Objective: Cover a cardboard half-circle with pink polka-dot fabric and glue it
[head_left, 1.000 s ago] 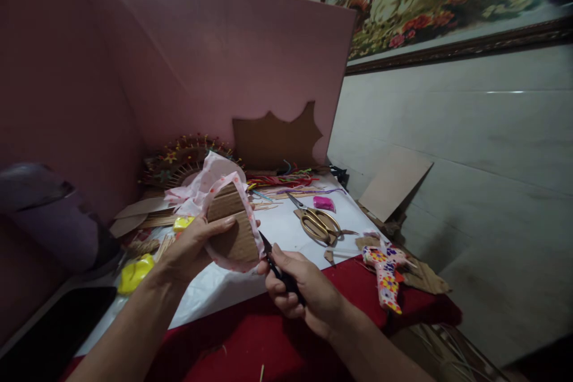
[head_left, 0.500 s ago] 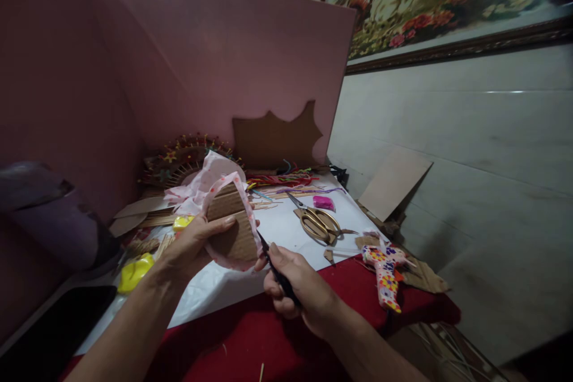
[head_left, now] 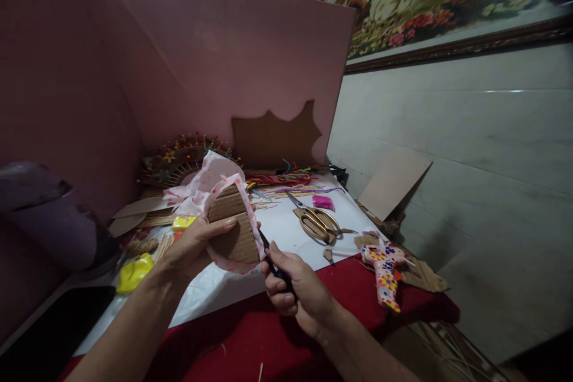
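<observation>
My left hand (head_left: 197, 243) is closed on a rounded cardboard piece (head_left: 235, 233), thumb across its corrugated face. Pink spotted fabric (head_left: 253, 215) is folded over the cardboard's edge, and a loose part of it spreads out behind. In my right hand (head_left: 298, 289) is a slim black tool (head_left: 280, 274) with a dark pointed end. That point touches or lies very close to the fabric along the right edge of the cardboard. My fingers hide much of the tool, so I cannot tell whether it is a knife or scissors.
Gold-handled scissors (head_left: 317, 224) lie on the white sheet (head_left: 280, 230), by a pink packet (head_left: 323, 202). A patterned stuffed shape (head_left: 385, 274) rests at the right on red cloth (head_left: 353, 292). Yellow packets (head_left: 134, 273) and a dark flat object (head_left: 58, 334) are at left.
My right hand has shifted slightly and turned the black tool, whose point stays at the fabric edge. My left hand and the cardboard have barely moved.
</observation>
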The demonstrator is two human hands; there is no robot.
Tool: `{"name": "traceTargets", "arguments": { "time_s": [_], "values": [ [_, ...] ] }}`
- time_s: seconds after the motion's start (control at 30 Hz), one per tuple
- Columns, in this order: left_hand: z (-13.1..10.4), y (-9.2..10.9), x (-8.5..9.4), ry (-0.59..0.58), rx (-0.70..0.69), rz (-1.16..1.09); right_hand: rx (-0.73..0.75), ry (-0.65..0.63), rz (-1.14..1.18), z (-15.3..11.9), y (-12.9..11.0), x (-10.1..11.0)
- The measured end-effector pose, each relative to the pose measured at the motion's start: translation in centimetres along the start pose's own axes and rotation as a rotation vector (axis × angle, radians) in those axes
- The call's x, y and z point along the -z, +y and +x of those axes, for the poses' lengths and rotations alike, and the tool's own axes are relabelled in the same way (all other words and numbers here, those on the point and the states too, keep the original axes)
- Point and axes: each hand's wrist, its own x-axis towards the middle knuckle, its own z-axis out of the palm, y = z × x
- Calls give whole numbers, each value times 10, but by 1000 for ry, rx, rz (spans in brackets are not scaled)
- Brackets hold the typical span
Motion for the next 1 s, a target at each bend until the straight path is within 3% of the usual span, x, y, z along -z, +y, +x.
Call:
{"name": "traceTargets", "arguments": {
  "time_s": [0.47, 0.67, 1.0],
  "values": [
    [-1, 1, -4, -19, -66, 16, 49, 62, 64, 2, 6, -4],
    [-1, 0, -4, -15, -54, 29, 22, 7, 93, 1, 8, -3],
    [-1, -1, -9, -21, 12, 59, 42, 49, 63, 3, 6, -3]
  ]
}}
